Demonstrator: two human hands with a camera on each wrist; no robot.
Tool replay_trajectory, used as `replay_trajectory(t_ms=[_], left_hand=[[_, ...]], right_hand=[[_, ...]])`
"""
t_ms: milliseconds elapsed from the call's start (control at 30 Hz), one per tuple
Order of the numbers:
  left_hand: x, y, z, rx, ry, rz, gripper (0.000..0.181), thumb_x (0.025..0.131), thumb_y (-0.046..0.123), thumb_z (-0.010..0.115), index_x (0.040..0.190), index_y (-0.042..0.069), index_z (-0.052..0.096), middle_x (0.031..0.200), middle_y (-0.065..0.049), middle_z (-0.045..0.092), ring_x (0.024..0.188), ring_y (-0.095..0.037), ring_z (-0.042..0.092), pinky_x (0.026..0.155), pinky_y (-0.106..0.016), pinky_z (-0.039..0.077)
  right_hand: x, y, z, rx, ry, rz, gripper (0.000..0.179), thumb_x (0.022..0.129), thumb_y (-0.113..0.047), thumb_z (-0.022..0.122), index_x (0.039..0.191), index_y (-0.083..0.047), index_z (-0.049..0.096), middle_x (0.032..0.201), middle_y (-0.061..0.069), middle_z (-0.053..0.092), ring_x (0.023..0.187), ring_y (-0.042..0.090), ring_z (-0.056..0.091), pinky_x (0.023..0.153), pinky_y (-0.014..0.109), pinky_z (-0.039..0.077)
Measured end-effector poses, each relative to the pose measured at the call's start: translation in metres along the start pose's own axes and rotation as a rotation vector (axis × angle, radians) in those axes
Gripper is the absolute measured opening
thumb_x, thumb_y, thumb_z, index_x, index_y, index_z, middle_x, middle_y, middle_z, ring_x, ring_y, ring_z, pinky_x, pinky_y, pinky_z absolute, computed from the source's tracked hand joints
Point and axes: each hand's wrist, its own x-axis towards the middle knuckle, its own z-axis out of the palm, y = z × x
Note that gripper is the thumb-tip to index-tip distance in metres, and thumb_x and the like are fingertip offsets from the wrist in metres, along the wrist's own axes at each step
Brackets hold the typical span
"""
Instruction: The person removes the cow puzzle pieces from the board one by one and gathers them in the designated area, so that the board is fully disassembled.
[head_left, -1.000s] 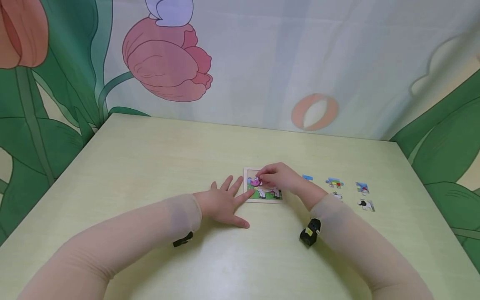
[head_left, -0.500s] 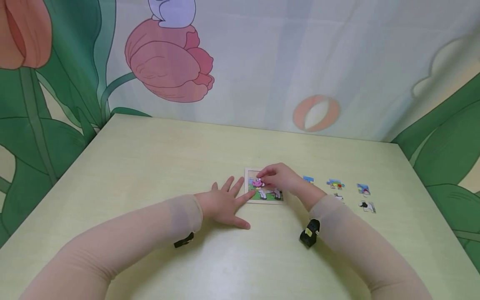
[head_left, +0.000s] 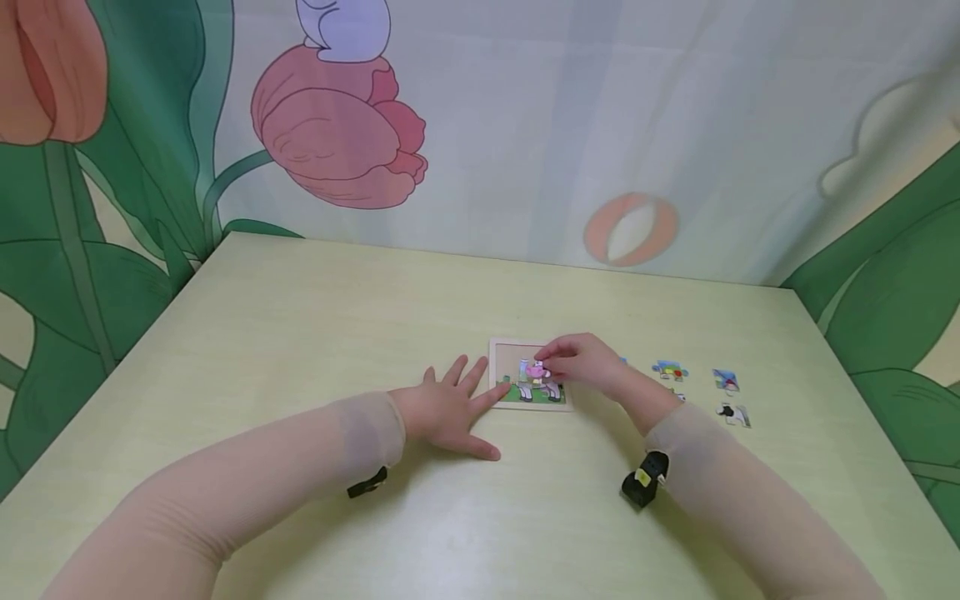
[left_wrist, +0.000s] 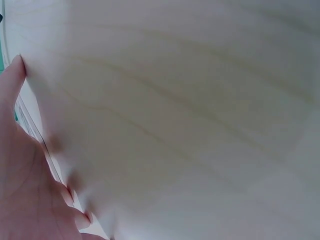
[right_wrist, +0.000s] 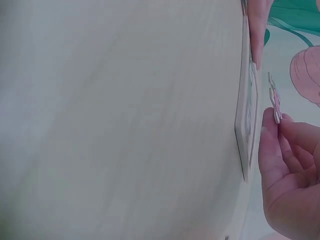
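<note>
My right hand (head_left: 581, 362) pinches a jigsaw piece (head_left: 536, 372) with a pink cow snout on it, above the wooden puzzle tray (head_left: 492, 375). In the right wrist view the piece (right_wrist: 276, 102) is held on edge between thumb and fingertips, apart from the tray (right_wrist: 242, 120). Along the tray's lower part lie fitted pieces (head_left: 525, 395) with white legs on green. My left hand (head_left: 452, 412) lies spread on the table, its index finger reaching over the tray's left side. The left wrist view shows that hand (left_wrist: 30, 185) with its fingers straight.
Right of the tray, loose jigsaw pieces lie on the pale table (head_left: 337, 333): a blue and green one (head_left: 670, 370), a blue one (head_left: 725, 381) and a black and white one (head_left: 732, 414). Others are partly behind the right arm. A printed curtain (head_left: 495, 125) hangs behind the table.
My right hand has moved right with the snout piece, lifting it off the tray's left part and uncovering bare tray there. My left hand has stayed in place.
</note>
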Motion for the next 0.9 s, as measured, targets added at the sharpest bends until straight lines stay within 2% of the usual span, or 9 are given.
replay_trajectory(t_ms=[200,533,900], left_hand=[[0.001,-0.001,0.002,0.004,-0.001,0.000,0.094,0.077,0.080,0.037,0.150,0.033,0.001,0.155,-0.012,-0.010,0.139,-0.039,-0.005,0.102,-0.064,0.015],[-0.001,-0.001,0.002,-0.001,0.010,0.006,0.094,0.077,0.080,0.037,0.150,0.033,0.000,0.155,-0.012,-0.011,0.139,-0.039,-0.006,0.102,-0.064,0.015],[-0.001,-0.001,0.001,-0.006,0.008,0.006,0.094,0.078,0.079,0.038,0.150,0.033,0.000,0.155,-0.013,-0.011,0.139,-0.039,-0.006,0.102,-0.064,0.015]], right_hand=[[-0.010,0.011,-0.014,0.012,0.039,0.037,0.022,0.093,-0.009,0.057,0.112,-0.001,0.064,0.109,0.013,0.062,0.096,0.021,0.060,0.082,0.030,0.050],[-0.030,0.027,-0.032,0.027,0.078,0.015,0.024,0.093,-0.008,0.057,0.114,0.003,0.062,0.110,0.016,0.062,0.095,0.020,0.060,0.083,0.032,0.050],[-0.051,0.041,-0.049,0.026,0.094,0.052,0.026,0.094,-0.007,0.054,0.117,0.004,0.058,0.116,0.018,0.059,0.100,0.022,0.059,0.084,0.033,0.049]])
